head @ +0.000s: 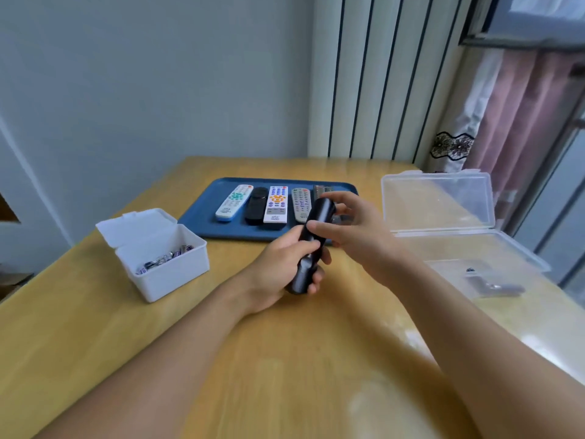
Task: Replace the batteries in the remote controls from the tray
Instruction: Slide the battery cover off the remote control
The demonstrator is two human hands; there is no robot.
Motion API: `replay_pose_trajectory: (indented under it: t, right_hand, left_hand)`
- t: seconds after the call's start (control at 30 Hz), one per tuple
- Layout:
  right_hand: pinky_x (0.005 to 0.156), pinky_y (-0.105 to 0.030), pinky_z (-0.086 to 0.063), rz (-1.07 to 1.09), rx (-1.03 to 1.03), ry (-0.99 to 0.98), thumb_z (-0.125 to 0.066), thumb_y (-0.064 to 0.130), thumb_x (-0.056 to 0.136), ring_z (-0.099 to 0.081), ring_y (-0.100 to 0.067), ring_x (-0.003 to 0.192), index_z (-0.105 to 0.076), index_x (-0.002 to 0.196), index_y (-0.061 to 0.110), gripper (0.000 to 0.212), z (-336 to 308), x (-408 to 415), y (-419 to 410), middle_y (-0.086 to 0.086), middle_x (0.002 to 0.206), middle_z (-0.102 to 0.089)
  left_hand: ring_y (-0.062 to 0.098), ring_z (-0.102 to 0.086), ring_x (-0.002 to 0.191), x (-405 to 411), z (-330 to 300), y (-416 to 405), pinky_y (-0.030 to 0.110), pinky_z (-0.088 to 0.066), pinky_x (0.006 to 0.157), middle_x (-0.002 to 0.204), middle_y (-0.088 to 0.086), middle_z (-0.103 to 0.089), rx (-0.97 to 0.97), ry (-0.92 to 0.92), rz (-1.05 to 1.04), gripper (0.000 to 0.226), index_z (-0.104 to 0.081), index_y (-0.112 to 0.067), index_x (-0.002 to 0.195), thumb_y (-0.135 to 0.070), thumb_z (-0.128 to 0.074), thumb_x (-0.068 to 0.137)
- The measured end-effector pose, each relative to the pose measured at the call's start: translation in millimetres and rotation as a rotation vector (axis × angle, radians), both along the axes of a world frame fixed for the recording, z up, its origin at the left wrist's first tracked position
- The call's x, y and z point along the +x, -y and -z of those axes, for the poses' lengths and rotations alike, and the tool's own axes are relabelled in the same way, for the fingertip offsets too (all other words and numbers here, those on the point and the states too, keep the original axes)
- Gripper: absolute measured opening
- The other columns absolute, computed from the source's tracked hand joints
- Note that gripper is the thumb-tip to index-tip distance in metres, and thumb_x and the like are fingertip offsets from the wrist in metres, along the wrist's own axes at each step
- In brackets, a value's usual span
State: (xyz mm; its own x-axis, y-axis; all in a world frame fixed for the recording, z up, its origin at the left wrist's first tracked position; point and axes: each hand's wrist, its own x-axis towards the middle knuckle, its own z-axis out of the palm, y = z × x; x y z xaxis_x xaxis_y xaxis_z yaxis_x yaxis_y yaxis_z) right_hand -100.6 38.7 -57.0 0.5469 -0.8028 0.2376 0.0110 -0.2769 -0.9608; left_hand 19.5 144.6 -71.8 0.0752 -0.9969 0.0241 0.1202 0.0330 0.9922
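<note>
Above table: left hand [281,267] grips black remote [311,245]; right hand [354,229] pinches upper end.

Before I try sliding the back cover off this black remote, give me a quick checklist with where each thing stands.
1. Black remote held off the table: ok, left hand grips its lower half.
2. Right hand on its upper end: ok.
3. Cover open: cannot tell.
4. Fresh batteries ready: ok, white box is open.
5. Clear container open: ok.
6. Other remotes on blue tray: ok.
</note>
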Motion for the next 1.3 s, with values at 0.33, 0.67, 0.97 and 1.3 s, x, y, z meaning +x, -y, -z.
replay_pose_trajectory:
  t: [0.33,0.67,0.97,1.3]
  right_hand:
    - [0.079,-0.050,-0.060,0.102,-0.137,-0.063,-0.088,0.022,0.074,-0.068,-0.022,0.079,-0.061,0.117,0.018,0.051,18.8,3.9,12.6,-0.007,0.094,-0.068]
    - [0.075,-0.051,-0.059,0.170,-0.260,-0.085,-0.087,0.036,0.074,-0.059,-0.014,0.072,-0.061,0.115,0.023,0.050,25.8,5.2,22.1,-0.005,0.090,-0.064]
    - [0.074,-0.048,-0.058,0.200,-0.304,-0.079,-0.085,0.040,0.073,-0.058,-0.013,0.071,-0.062,0.113,0.024,0.049,25.3,6.2,21.3,0.000,0.085,-0.065]
    - [0.081,-0.028,-0.056,0.207,-0.365,-0.155,-0.083,0.036,0.079,-0.067,-0.003,0.086,-0.065,0.117,0.025,0.043,21.4,5.6,14.5,0.012,0.096,-0.071]
  left_hand:
    - [0.014,-0.046,0.058,3.9,11.7,4.2,0.026,-0.037,0.047,0.095,0.012,-0.057,-0.023,0.209,-0.079,0.024,-0.051,-0.012,0.128,-0.015,-0.037,0.108]
    - [0.013,-0.046,0.058,9.5,13.2,11.9,0.025,-0.036,0.046,0.096,0.011,-0.058,-0.020,0.204,-0.063,0.027,-0.054,-0.020,0.130,-0.018,-0.039,0.108]
    - [0.012,-0.045,0.055,12.1,13.8,13.5,0.024,-0.034,0.045,0.092,0.011,-0.058,-0.037,0.184,-0.059,0.026,-0.055,-0.021,0.128,-0.019,-0.040,0.108]
    - [0.014,-0.045,0.055,9.8,17.7,18.4,0.026,-0.035,0.045,0.092,0.013,-0.056,-0.016,0.179,-0.089,0.023,-0.052,-0.013,0.126,-0.020,-0.040,0.108]
